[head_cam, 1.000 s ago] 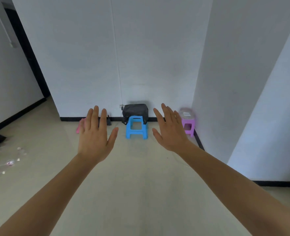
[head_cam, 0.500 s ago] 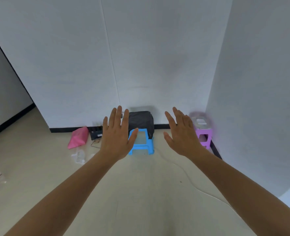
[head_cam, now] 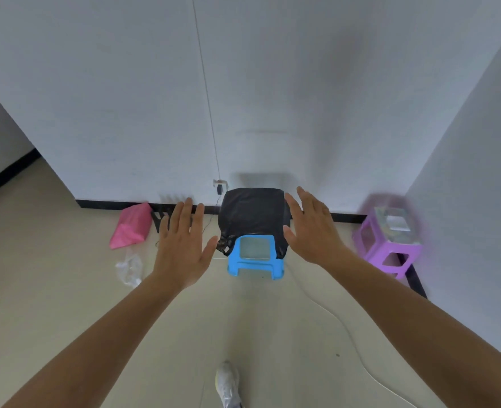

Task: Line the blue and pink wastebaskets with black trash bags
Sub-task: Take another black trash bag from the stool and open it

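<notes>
A black bag is draping a bin against the wall's base at 12 o'clock, behind a blue stool. Left hand and right hand are hovering, fingers apart, empty. Open floor is lying below.

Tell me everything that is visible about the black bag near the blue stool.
The black bag looks like thin, slightly glossy plastic film, wrinkled in places. It is stretched over a boxy form, so its top looks flat and its sides fall straight. What it covers is hidden. It stands against the white wall, just behind the blue stool, and its loose lower corners hang over the stool's back edge. The left hand and right hand are open on either side, not touching it.
</notes>
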Available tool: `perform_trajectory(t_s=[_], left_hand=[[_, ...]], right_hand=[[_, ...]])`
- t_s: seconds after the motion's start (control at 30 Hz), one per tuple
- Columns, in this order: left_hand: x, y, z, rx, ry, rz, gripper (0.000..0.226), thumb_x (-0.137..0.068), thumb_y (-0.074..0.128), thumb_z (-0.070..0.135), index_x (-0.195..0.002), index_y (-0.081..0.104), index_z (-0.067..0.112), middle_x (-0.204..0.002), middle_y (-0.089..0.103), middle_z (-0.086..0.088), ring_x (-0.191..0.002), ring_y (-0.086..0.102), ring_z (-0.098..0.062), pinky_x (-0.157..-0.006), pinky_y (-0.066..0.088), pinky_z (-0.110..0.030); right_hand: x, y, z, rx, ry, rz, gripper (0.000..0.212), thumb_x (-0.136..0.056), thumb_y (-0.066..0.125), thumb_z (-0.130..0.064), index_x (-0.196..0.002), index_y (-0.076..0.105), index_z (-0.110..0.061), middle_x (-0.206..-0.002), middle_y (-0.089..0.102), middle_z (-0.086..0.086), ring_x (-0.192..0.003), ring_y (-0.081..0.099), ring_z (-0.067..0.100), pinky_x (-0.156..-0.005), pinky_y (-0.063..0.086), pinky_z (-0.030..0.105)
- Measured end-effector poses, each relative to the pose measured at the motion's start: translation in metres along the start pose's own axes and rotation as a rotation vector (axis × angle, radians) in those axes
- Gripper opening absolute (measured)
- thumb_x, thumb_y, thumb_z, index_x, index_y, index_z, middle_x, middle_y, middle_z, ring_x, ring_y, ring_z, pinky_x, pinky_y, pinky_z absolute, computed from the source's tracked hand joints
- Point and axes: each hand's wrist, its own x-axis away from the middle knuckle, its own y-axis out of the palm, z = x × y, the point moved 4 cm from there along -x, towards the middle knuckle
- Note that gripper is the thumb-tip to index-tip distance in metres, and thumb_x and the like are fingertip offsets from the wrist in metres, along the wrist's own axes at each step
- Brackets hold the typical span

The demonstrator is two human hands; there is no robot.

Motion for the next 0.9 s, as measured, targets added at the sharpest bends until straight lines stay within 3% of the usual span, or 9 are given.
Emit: perform_trajectory(t_s=[0.23,0.43,0.77,0.9], left_hand=[[-0.162,0.116,-0.075,0.02,-0.008,-0.228,0.07,-0.098,0.041,0.044,-0.153,0.019,0.007,-0.162,0.012,-0.017,-0.149,0.008,-0.031,-0.118,0.019,-0.053],[-0.269,0.205,-0.091,0.057,0.019,-0.361,0.069,-0.097,0.045,0.042,-0.152,0.018,0.009,-0.161,0.013,-0.018,-0.149,0.01,-0.033,-0.119,0.018,-0.05],[-0.319,0.492,-0.1,0.07,-0.085,-0.721,0.065,-0.096,0.05,0.04,-0.15,0.025,0.015,-0.163,0.007,-0.012,-0.149,0.008,-0.032,-0.118,0.023,-0.046],[-0.321,0.589,-0.098,-0.012,-0.02,-0.755,0.074,-0.09,0.06,0.042,-0.15,0.025,0.016,-0.163,0.009,-0.01,-0.149,0.009,-0.032,-0.117,0.023,-0.05]], right_hand=[[-0.157,0.109,0.02,0.017,0.088,-0.217,0.073,-0.097,0.049,-0.039,-0.156,0.011,-0.015,-0.162,0.013,0.017,-0.148,0.016,0.032,-0.118,0.025,0.045],[-0.239,0.18,0.054,-0.032,0.188,-0.323,0.072,-0.096,0.05,-0.041,-0.154,0.015,-0.017,-0.16,0.018,0.016,-0.144,0.024,0.032,-0.115,0.029,0.046],[-0.313,0.451,0.111,-0.2,0.236,-0.557,0.085,-0.09,0.06,-0.054,-0.154,0.014,-0.022,-0.163,0.012,0.013,-0.146,0.023,0.034,-0.115,0.027,0.048],[-0.315,0.547,0.111,-0.183,0.185,-0.572,0.103,-0.078,0.07,-0.062,-0.155,0.014,-0.024,-0.164,0.008,0.015,-0.148,0.014,0.04,-0.117,0.021,0.054]])
